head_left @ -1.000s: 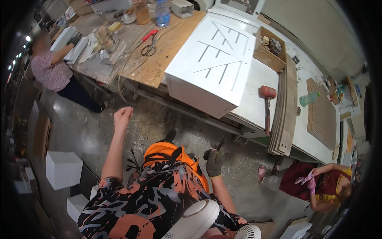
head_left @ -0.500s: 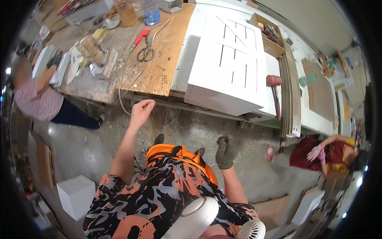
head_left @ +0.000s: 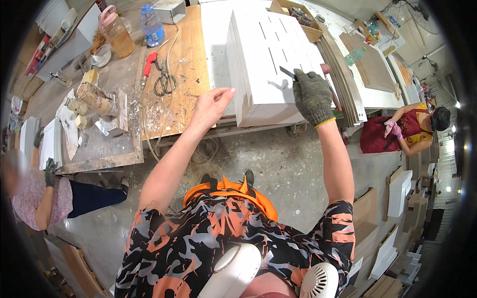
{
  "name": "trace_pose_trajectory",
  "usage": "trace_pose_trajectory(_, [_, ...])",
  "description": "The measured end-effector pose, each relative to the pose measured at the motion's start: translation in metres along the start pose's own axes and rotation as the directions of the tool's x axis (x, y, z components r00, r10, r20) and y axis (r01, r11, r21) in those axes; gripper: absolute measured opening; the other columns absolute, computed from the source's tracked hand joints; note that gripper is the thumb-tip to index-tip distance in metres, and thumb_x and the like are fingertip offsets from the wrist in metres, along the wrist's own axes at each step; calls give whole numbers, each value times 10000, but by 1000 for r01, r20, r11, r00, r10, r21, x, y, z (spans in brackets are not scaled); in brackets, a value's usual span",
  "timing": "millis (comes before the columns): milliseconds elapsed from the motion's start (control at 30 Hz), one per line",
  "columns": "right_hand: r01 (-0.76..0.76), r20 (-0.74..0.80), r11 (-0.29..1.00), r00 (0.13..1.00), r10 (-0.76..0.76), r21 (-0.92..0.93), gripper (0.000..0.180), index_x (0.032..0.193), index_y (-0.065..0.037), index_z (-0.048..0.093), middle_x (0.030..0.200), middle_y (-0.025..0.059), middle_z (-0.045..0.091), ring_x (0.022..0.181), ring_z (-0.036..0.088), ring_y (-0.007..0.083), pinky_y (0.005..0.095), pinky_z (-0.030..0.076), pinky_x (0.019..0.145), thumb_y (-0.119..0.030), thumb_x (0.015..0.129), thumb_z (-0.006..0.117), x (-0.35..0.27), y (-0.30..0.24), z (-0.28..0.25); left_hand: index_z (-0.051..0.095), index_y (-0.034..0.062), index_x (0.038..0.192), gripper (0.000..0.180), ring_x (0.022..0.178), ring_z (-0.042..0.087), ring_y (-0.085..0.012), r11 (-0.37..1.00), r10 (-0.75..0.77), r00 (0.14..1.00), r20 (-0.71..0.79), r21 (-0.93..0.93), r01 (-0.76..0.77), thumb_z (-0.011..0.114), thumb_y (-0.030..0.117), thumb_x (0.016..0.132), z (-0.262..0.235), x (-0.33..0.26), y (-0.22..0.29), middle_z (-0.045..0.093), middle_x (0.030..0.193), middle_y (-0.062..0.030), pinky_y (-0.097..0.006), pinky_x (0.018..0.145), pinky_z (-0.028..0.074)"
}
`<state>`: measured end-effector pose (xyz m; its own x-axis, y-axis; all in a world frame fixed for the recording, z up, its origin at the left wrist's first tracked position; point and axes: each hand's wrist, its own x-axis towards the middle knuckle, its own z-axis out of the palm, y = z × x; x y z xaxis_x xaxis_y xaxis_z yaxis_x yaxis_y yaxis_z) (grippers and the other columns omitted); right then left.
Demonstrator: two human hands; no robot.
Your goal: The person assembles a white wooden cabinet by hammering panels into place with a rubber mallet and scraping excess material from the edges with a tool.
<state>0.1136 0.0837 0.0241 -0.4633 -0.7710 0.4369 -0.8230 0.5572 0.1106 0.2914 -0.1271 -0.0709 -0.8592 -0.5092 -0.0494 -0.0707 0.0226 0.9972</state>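
Observation:
My right hand [head_left: 313, 98], in a dark knitted glove, is over the right part of a stack of white slotted panels [head_left: 248, 97]. It grips a thin dark flat strip [head_left: 286, 73] that juts out to the left; the rest is hidden in the glove. Bare, my left hand [head_left: 213, 107] hovers in front of the table edge, left of the stack. Its thumb and fingers are pressed together, and whatever may be between them cannot be made out. Partly behind my right hand lies a mallet with a red head [head_left: 325, 68].
Scissors [head_left: 165, 83] and a red air gun [head_left: 149, 64] with a hose lie on the wooden board [head_left: 191, 64]. Grey-brown boards [head_left: 343, 74] are stacked on the right. One co-worker [head_left: 42, 198] handles white panels at left; another person [head_left: 397, 129] stands at right.
My right hand has risen from beside my body to the panel stack and now holds the strip. My left hand has moved right and up, toward the stack. The view has shifted.

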Motion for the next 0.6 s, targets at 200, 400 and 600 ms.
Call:
trace_pose_trajectory(200, [46,287,999,957,-36,-27,353,1200,-87,590,910,144,632,874,587,318,434,439,828,-232,881,550,7,-10,10,618,-44,1186,556,927,608,-144,995,-99,990,99,32,96,641,426,890,26,-1,35,666,1006,-97,-291,822,495])
trace_pose_trajectory(400, [23,64,998,998,-27,58,416,1221,-93,584,1049,176,629,997,573,329,444,402,932,-304,863,593,-5,5,17,582,-47,1240,400,1001,619,-160,999,-37,999,2,-35,37,568,235,956,47,-21,0,661,1124,-121,-287,851,499])
trace_pose_trajectory(600, [-357,-147,921,913,379,158,485,1212,-35,582,1173,232,594,1104,556,373,447,407,975,-373,864,592,-45,90,54,582,-42,1241,355,972,610,-118,986,-60,995,-84,-163,46,525,178,969,58,-37,-1,676,1053,-83,-246,845,488])
